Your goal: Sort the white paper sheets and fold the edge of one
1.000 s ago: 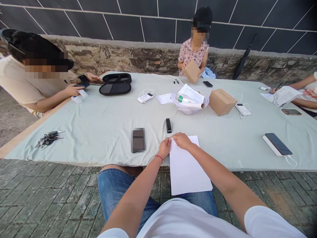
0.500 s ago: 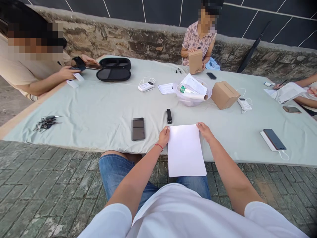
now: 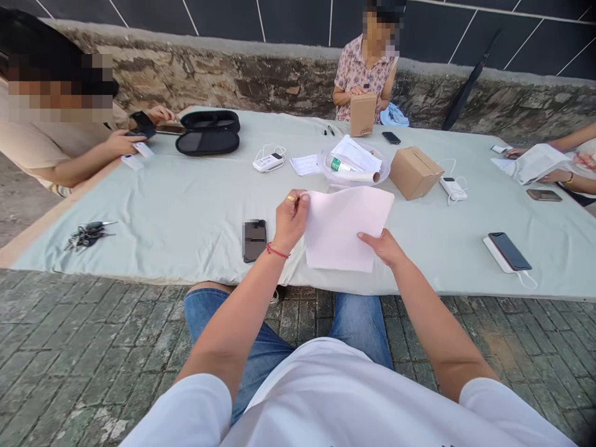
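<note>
Above the table's near edge I hold blank white paper [image 3: 344,233], its top edge bent in a wave. Its upper left corner is pinched in my left hand [image 3: 292,218], which wears a ring. On the right side my right hand [image 3: 384,245] grips the paper, thumb lying on the front and fingers behind it. Left of my left hand lies a black phone [image 3: 254,241], partly pixelated. Beyond the paper stands a clear plastic bowl [image 3: 385,177] with papers, a green-labelled roll and a cardboard tube in it. The black stapler-like object seen before is hidden now.
A cardboard box [image 3: 414,174] stands right of the bowl. Keys [image 3: 88,236] lie left, a phone on a white power bank [image 3: 510,253] right. A black case [image 3: 207,141] lies open farther back. Several people sit around the cloth-covered table [image 3: 186,211], one holding a small carton [image 3: 362,115].
The paper has risen and moved away from my lap over the table, and now bends. My right hand has slid from its top corner down its right side. The view has shifted slightly.
</note>
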Tool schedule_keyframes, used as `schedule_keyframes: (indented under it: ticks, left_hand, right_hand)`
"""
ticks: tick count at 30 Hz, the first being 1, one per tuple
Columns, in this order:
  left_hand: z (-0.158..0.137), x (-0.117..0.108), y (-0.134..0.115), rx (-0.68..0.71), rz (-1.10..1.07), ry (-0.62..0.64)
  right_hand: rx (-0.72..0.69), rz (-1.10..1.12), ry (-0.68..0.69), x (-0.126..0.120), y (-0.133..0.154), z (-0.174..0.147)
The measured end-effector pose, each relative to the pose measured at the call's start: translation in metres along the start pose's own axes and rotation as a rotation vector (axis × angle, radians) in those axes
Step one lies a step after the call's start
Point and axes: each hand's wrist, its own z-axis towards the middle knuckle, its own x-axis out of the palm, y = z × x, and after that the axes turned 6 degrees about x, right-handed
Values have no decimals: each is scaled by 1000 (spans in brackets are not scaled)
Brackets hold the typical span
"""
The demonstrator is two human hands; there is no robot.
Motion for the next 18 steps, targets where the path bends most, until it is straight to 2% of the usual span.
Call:
schedule_keyframes:
  ticks: [3,5,8,11,15,18]
  left_hand:
    - [13,-15,-25,121,35,-9]
    - [11,-17,-27,136,27,18]
    - [-1,-8,-12,59,-20,57]
    - [-12,3,2,-27,-83,21]
    - [-11,6,0,-17,-118,-43]
    - [-8,5,-4,-13,-138,-23]
  right_hand:
    - [-195,-74,-54,0,26,1]
    - [-238,-104,-53,-1,28,2]
    - [-181,-122,-45,0,14,7]
    - [-116,-97,-69,0,-1,13]
    - [-149,-108,-70,-3,0,11]
    - [-176,-126,-39,-5,1,10]
